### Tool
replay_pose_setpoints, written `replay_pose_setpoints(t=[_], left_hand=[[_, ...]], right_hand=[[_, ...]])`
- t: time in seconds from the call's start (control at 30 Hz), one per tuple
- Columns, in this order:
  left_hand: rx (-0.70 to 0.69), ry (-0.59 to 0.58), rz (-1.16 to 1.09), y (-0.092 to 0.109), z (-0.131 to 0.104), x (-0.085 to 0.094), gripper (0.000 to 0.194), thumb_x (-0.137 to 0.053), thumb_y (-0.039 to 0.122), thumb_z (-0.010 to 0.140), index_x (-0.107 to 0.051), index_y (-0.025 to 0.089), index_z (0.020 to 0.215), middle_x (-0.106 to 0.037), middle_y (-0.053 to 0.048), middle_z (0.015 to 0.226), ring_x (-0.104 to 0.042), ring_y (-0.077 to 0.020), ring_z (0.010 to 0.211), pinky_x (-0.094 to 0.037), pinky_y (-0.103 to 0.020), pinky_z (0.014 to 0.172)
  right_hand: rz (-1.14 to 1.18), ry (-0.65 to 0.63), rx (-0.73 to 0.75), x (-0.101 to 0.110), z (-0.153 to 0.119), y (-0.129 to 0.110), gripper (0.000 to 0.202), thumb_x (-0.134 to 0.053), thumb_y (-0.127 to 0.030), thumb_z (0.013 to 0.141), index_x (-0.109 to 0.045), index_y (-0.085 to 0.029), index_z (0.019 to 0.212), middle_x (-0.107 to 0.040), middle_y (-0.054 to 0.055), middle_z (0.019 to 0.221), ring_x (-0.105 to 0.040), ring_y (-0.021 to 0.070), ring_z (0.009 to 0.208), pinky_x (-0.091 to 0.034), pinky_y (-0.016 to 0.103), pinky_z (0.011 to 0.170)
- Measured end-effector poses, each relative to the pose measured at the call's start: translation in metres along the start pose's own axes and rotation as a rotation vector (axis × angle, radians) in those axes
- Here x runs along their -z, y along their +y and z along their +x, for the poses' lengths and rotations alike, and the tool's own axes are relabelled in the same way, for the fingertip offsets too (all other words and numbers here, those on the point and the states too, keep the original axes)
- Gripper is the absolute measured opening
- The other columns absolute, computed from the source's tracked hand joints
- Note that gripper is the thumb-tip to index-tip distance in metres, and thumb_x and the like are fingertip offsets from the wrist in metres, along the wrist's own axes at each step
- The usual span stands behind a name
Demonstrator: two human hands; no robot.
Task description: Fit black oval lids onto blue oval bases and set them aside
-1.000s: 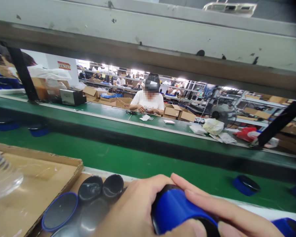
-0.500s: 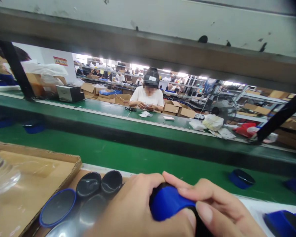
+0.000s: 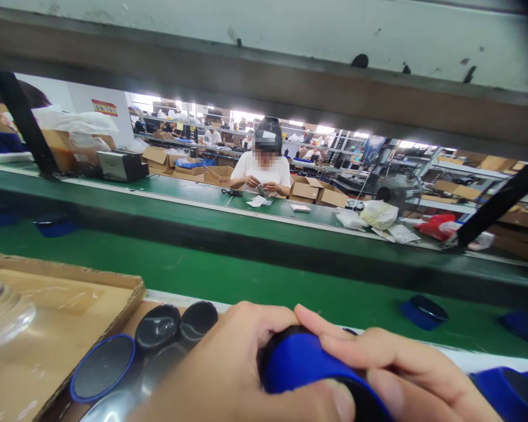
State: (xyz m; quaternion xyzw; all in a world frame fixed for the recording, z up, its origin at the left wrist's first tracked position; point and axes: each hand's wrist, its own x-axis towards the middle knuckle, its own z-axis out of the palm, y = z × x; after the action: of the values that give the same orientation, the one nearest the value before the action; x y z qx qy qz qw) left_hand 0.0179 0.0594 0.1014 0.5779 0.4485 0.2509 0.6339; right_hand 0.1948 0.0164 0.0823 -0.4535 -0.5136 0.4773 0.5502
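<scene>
Both my hands grip one blue round part with a black end [image 3: 303, 360] at the bottom middle of the view. My left hand [image 3: 229, 375] wraps its left side, thumb along the lower edge. My right hand [image 3: 405, 369] lies over its top and right side, fingers stretched across the blue band. Just left of my hands lie several black round caps [image 3: 158, 325] and a blue-rimmed disc [image 3: 102, 366].
A cardboard box [image 3: 61, 316] with clear plastic [image 3: 0, 310] sits at the left. A green conveyor belt [image 3: 255, 281] carries blue caps [image 3: 422, 310]. A blue part [image 3: 506, 390] is at the bottom right. A person in white [image 3: 264, 170] works across the line.
My right hand's fingers have slid further left across the blue part. The blue cap on the belt has drifted left. The view shifted slightly.
</scene>
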Motion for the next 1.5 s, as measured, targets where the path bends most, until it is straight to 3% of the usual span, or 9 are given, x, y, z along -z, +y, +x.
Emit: replay_pose_setpoints(t=[0.1,0.23,0.33,0.5,0.7,0.87,1.03,1.23,1.5], left_hand=[[-0.016,0.052,0.010,0.007,-0.004,-0.001,0.036,-0.083,0.039,0.059,-0.075,0.028,0.092,-0.075,0.001,0.091,-0.067,-0.0285,0.093,-0.050,-0.028,0.077],[-0.148,0.020,0.124,-0.004,0.004,-0.002,0.037,-0.079,0.051,0.061,-0.077,0.033,0.094,-0.074,0.001,0.096,-0.064,-0.0299,0.098,-0.047,-0.030,0.081],[-0.252,0.063,0.230,-0.018,0.011,-0.003,0.041,-0.075,0.057,0.061,-0.077,0.034,0.095,-0.072,-0.001,0.089,-0.064,-0.0301,0.089,-0.047,-0.032,0.078],[-0.184,0.122,0.288,-0.028,0.015,-0.001,0.055,-0.079,0.055,0.059,-0.072,0.038,0.111,-0.070,-0.001,0.109,-0.062,-0.0328,0.102,-0.048,-0.036,0.088],[-0.392,0.091,0.318,-0.027,0.017,-0.004,0.032,-0.073,0.049,0.070,-0.075,0.036,0.099,-0.073,0.002,0.090,-0.066,-0.0271,0.089,-0.048,-0.033,0.083],[-0.634,0.171,0.353,-0.037,0.021,-0.009,0.033,-0.069,0.030,0.075,-0.071,0.036,0.107,-0.077,0.006,0.098,-0.071,-0.0224,0.086,-0.047,-0.026,0.075],[-0.724,0.109,0.284,-0.035,0.020,-0.008,0.037,-0.066,0.032,0.077,-0.071,0.034,0.114,-0.079,0.005,0.093,-0.073,-0.0204,0.083,-0.050,-0.023,0.072],[-0.678,0.036,0.205,-0.030,0.020,-0.007,0.024,-0.066,0.034,0.079,-0.075,0.030,0.100,-0.078,0.004,0.083,-0.072,-0.0186,0.071,-0.048,-0.022,0.060],[-0.437,-0.027,0.221,-0.011,0.014,-0.005,0.024,-0.077,0.033,0.072,-0.072,0.032,0.096,-0.076,0.009,0.091,-0.070,-0.0182,0.085,-0.052,-0.025,0.076]], right_hand=[[-0.012,0.056,0.092,-0.002,-0.014,-0.005,0.014,-0.071,-0.023,0.087,-0.079,-0.030,0.096,-0.074,0.004,0.115,-0.063,0.0277,0.116,-0.049,0.029,0.101],[-0.098,-0.018,0.125,-0.001,-0.019,-0.006,0.045,-0.064,0.003,0.080,-0.077,-0.036,0.100,-0.071,-0.002,0.121,-0.062,0.0241,0.118,-0.047,0.025,0.101],[-0.155,-0.023,0.144,-0.003,-0.018,-0.005,0.039,-0.065,-0.004,0.086,-0.075,-0.039,0.098,-0.073,-0.005,0.119,-0.062,0.0205,0.121,-0.048,0.025,0.101],[-0.171,0.031,0.164,-0.006,-0.018,-0.007,0.043,-0.065,0.001,0.083,-0.075,-0.038,0.097,-0.074,-0.004,0.113,-0.059,0.0297,0.125,-0.041,0.053,0.109],[-0.339,-0.059,0.243,0.003,-0.012,-0.009,0.031,-0.067,-0.014,0.088,-0.074,-0.041,0.101,-0.072,-0.006,0.119,-0.065,0.0226,0.117,-0.046,0.034,0.105],[-0.304,-0.031,0.265,0.006,-0.014,-0.006,0.017,-0.061,-0.036,0.092,-0.076,-0.038,0.098,-0.070,-0.004,0.123,-0.058,0.0270,0.126,-0.041,0.041,0.110],[-0.331,0.011,0.142,0.005,-0.020,-0.007,0.015,-0.065,-0.040,0.085,-0.078,-0.033,0.084,-0.070,-0.002,0.122,-0.056,0.0323,0.127,-0.037,0.045,0.115],[-0.233,-0.044,0.071,0.000,-0.020,-0.006,0.024,-0.058,-0.044,0.087,-0.078,-0.033,0.094,-0.066,-0.001,0.130,-0.058,0.0340,0.123,-0.054,0.042,0.100],[-0.231,0.018,0.338,-0.009,-0.020,-0.005,0.018,-0.060,-0.029,0.091,-0.073,-0.031,0.104,-0.071,0.002,0.121,-0.066,0.0241,0.116,-0.052,0.033,0.103]])
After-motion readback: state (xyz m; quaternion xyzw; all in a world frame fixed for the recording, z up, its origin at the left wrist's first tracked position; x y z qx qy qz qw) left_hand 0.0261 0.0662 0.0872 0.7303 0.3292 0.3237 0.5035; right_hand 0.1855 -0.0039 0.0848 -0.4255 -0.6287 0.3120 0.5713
